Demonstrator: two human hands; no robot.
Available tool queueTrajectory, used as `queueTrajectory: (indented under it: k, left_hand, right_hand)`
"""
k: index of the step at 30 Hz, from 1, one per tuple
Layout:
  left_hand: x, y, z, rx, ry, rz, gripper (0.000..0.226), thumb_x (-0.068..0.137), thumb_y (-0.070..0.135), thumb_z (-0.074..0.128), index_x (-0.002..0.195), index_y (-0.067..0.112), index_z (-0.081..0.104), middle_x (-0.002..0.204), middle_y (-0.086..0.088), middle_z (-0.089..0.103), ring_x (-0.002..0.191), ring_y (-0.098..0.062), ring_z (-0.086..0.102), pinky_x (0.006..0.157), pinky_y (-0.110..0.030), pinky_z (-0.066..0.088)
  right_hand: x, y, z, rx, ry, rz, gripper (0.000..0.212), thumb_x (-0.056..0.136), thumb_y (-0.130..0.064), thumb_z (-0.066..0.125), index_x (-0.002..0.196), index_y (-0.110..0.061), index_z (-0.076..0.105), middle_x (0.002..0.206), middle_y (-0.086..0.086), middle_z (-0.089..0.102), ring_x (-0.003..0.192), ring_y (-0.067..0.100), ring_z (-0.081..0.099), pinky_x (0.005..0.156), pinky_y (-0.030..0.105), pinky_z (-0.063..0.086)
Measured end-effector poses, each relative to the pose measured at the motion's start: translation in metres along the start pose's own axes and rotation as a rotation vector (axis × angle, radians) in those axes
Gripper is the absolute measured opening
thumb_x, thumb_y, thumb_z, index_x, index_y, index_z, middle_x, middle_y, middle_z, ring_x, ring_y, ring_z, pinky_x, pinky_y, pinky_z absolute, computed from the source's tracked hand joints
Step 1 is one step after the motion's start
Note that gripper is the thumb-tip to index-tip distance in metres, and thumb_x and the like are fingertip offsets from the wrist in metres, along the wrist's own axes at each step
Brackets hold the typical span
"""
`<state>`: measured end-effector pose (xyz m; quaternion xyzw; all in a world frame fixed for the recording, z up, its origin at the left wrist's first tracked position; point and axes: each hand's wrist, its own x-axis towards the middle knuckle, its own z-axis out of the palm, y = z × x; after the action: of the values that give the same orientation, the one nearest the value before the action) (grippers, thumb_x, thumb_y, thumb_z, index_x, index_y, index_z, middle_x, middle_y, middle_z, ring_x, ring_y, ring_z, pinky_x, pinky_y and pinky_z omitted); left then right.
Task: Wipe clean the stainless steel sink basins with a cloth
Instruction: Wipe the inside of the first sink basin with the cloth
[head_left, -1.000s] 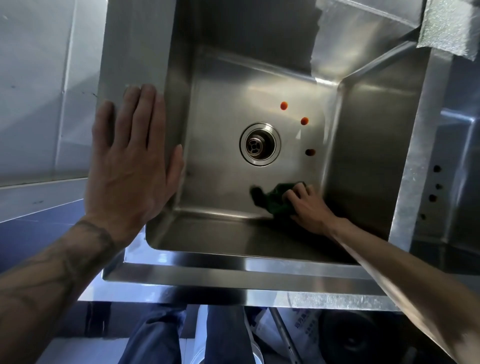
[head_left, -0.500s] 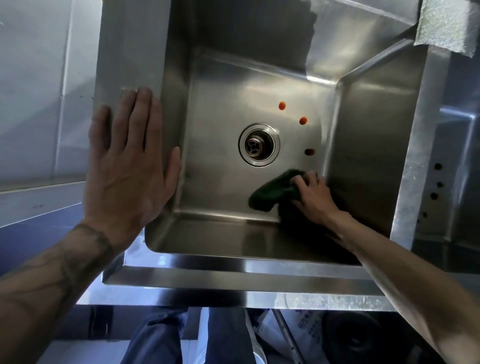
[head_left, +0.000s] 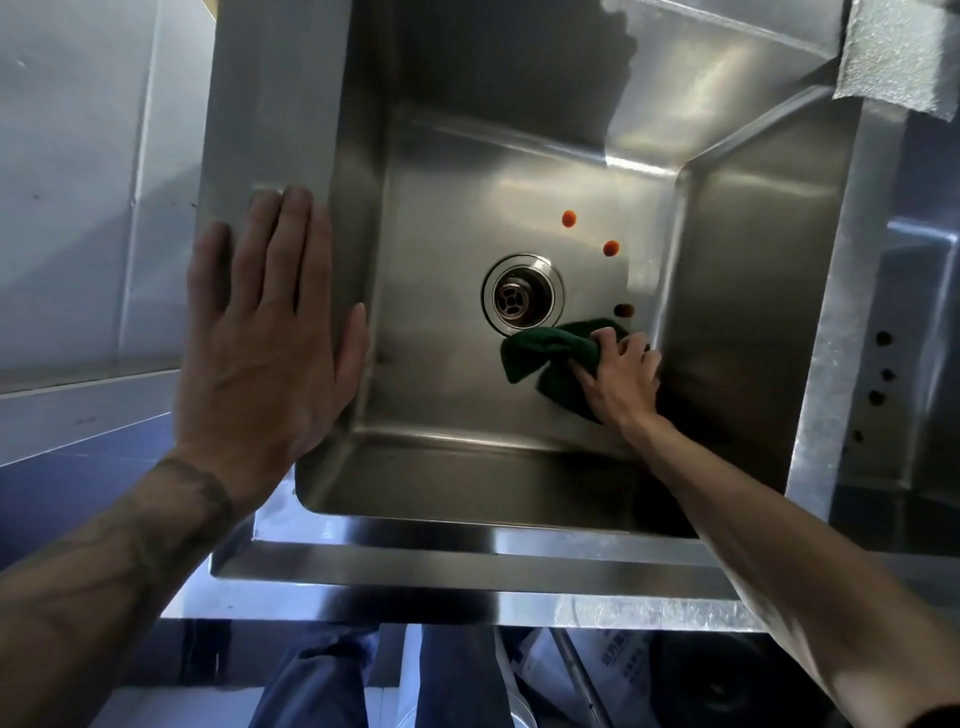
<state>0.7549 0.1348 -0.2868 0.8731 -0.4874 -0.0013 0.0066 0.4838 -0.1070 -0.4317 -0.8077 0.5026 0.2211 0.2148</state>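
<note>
Your right hand (head_left: 618, 376) is bunched around the green cloth (head_left: 545, 353), pressing it on the sink (head_left: 441, 364) floor just right of the drain (head_left: 522, 296). Three spots (head_left: 611, 248) sit above it. Your left hand (head_left: 265, 338) lies flat and empty on the left rim.

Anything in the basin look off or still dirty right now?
Yes: three small spots sit on the basin floor right of the drain, two orange and one darker. The right hand presses the green cloth just below them.
</note>
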Motion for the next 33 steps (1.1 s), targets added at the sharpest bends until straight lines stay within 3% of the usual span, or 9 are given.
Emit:
queueTrajectory:
  k: [4, 7, 10, 13, 16, 21, 25, 28, 33]
  left_hand:
    - [-0.001, 0.000, -0.002, -0.001, 0.002, -0.002, 0.069, 0.113, 0.042, 0.030, 0.164, -0.003, 0.018, 0.171, -0.025, 0.022, 0.160, -0.041, 0.020, 0.130, -0.058, 0.014]
    - [0.000, 0.001, -0.002, 0.003, -0.003, -0.001, 0.069, 0.113, 0.042, 0.030, 0.165, -0.003, 0.018, 0.172, -0.025, 0.022, 0.161, -0.040, 0.020, 0.130, -0.058, 0.015]
    - [-0.001, 0.000, -0.002, -0.002, 0.000, 0.000, 0.070, 0.113, 0.041, 0.031, 0.164, -0.003, 0.018, 0.171, -0.025, 0.022, 0.161, -0.040, 0.020, 0.130, -0.058, 0.014]
    - [-0.001, 0.000, -0.002, -0.016, -0.006, 0.001, 0.070, 0.112, 0.042, 0.030, 0.165, -0.003, 0.018, 0.172, -0.025, 0.021, 0.161, -0.040, 0.020, 0.130, -0.057, 0.014]
    - [0.000, 0.000, -0.002, -0.019, -0.006, -0.003, 0.071, 0.112, 0.042, 0.031, 0.165, -0.003, 0.017, 0.172, -0.025, 0.021, 0.161, -0.040, 0.020, 0.130, -0.058, 0.014]
    - [0.000, 0.000, -0.003, -0.022, -0.004, 0.004, 0.071, 0.112, 0.042, 0.032, 0.164, -0.003, 0.018, 0.172, -0.025, 0.021, 0.161, -0.040, 0.019, 0.130, -0.057, 0.013]
    - [0.000, 0.001, -0.003, -0.029, 0.009, -0.002, 0.071, 0.111, 0.041, 0.034, 0.164, -0.003, 0.019, 0.171, -0.025, 0.022, 0.161, -0.040, 0.020, 0.130, -0.056, 0.013]
    - [0.000, 0.001, -0.002, -0.017, 0.003, -0.001, 0.070, 0.112, 0.041, 0.033, 0.164, -0.003, 0.018, 0.172, -0.024, 0.021, 0.161, -0.039, 0.019, 0.131, -0.056, 0.013]
    - [0.000, 0.002, -0.004, -0.031, 0.001, -0.003, 0.070, 0.111, 0.040, 0.034, 0.164, -0.004, 0.019, 0.171, -0.025, 0.023, 0.161, -0.040, 0.019, 0.129, -0.059, 0.016]
  right_hand:
    - [-0.019, 0.004, -0.001, -0.031, -0.063, -0.059, 0.055, 0.092, -0.057, 0.061, 0.133, -0.027, 0.040, 0.131, 0.015, 0.032, 0.118, 0.040, 0.039, 0.096, 0.050, 0.043]
    - [-0.028, 0.007, -0.010, -0.061, -0.022, -0.187, 0.079, 0.084, -0.051, 0.074, 0.146, -0.030, 0.032, 0.139, 0.015, 0.029, 0.123, 0.040, 0.037, 0.102, 0.051, 0.043]
    - [-0.030, -0.001, -0.016, -0.350, -0.036, -0.485, 0.092, 0.076, -0.047, 0.081, 0.152, -0.035, 0.029, 0.145, 0.015, 0.027, 0.124, 0.039, 0.037, 0.090, 0.053, 0.053]
    - [-0.025, 0.005, -0.015, -0.508, -0.094, -0.587, 0.089, 0.075, -0.047, 0.081, 0.149, -0.031, 0.033, 0.146, 0.014, 0.032, 0.125, 0.037, 0.038, 0.086, 0.053, 0.055]
    - [-0.016, 0.020, -0.021, -0.306, -0.110, -0.523, 0.085, 0.074, -0.038, 0.086, 0.144, -0.027, 0.038, 0.144, 0.010, 0.031, 0.126, 0.037, 0.038, 0.096, 0.054, 0.051]
    - [-0.013, 0.014, -0.015, 0.040, 0.009, -0.094, 0.076, 0.078, -0.039, 0.085, 0.137, -0.017, 0.043, 0.143, 0.011, 0.032, 0.126, 0.038, 0.041, 0.100, 0.051, 0.049]
    - [-0.018, 0.018, -0.019, 0.003, 0.028, -0.236, 0.095, 0.066, -0.043, 0.093, 0.140, -0.013, 0.041, 0.158, 0.004, 0.013, 0.139, 0.036, 0.033, 0.104, 0.048, 0.046]
    - [-0.014, 0.029, -0.022, -0.032, -0.082, -0.285, 0.109, 0.065, -0.043, 0.093, 0.149, -0.011, 0.033, 0.158, 0.004, 0.018, 0.140, 0.034, 0.033, 0.113, 0.048, 0.041]
    - [-0.016, 0.030, -0.002, -0.097, 0.019, -0.311, 0.076, 0.081, -0.041, 0.081, 0.134, -0.001, 0.043, 0.134, 0.019, 0.041, 0.120, 0.035, 0.046, 0.096, 0.048, 0.053]
